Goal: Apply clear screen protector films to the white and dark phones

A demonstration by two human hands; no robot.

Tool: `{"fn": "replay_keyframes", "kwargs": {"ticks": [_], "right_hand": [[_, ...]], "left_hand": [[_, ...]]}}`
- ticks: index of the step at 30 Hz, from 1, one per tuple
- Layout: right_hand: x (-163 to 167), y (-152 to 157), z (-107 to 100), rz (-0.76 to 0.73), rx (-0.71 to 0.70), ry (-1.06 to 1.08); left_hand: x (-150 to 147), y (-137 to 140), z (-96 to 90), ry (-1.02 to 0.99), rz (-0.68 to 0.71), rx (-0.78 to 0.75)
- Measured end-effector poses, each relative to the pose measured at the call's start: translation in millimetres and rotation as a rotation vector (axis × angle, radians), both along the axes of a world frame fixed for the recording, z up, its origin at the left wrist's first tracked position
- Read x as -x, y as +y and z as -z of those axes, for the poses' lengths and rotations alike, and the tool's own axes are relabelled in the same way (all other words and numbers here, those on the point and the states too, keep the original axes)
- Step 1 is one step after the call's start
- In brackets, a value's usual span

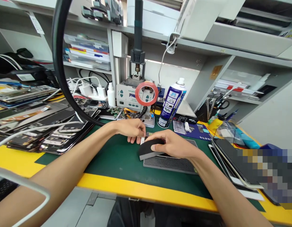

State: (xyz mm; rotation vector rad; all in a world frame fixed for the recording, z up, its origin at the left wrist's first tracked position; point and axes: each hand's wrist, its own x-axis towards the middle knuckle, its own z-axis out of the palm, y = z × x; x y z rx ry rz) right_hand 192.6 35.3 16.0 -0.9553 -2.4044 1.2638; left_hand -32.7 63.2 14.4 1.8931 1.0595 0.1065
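Observation:
My right hand [170, 143] is closed around a black block with a grey lower layer [151, 148], shaped like a board eraser. It holds the block tilted over the left part of a grey perforated mat [169, 163]. Just left of the block, my left hand [134, 130] has its fingers curled together at a small white strip [142, 140], apparently pinching it. Some dark, flat item lies partly under my right hand on the mat; most of it is hidden.
Stacked phone screens and panels [65, 134] cover the left side. Behind my hands stand a spray can [172, 102], a grey machine [128, 94] and a parts tray [149, 121]. Flat tablet-like panels [233, 160] lie right. A black ring [56, 56] arcs across the upper left.

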Motion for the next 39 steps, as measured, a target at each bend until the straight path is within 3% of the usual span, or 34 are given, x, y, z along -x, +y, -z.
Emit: {"fn": "replay_keyframes", "kwargs": {"ticks": [6, 19, 39], "right_hand": [[-16, 6, 0, 0.217, 0.146, -0.055], [-9, 2, 10, 0.207, -0.081, -0.09], [-9, -1, 18, 0.17, -0.141, -0.08]], "left_hand": [[0, 1, 1.9, 0.0, -0.013, 0.021], [-2, -1, -0.8, 0.003, -0.032, 0.034], [-4, -2, -3.0, 0.022, -0.043, 0.036]]}}
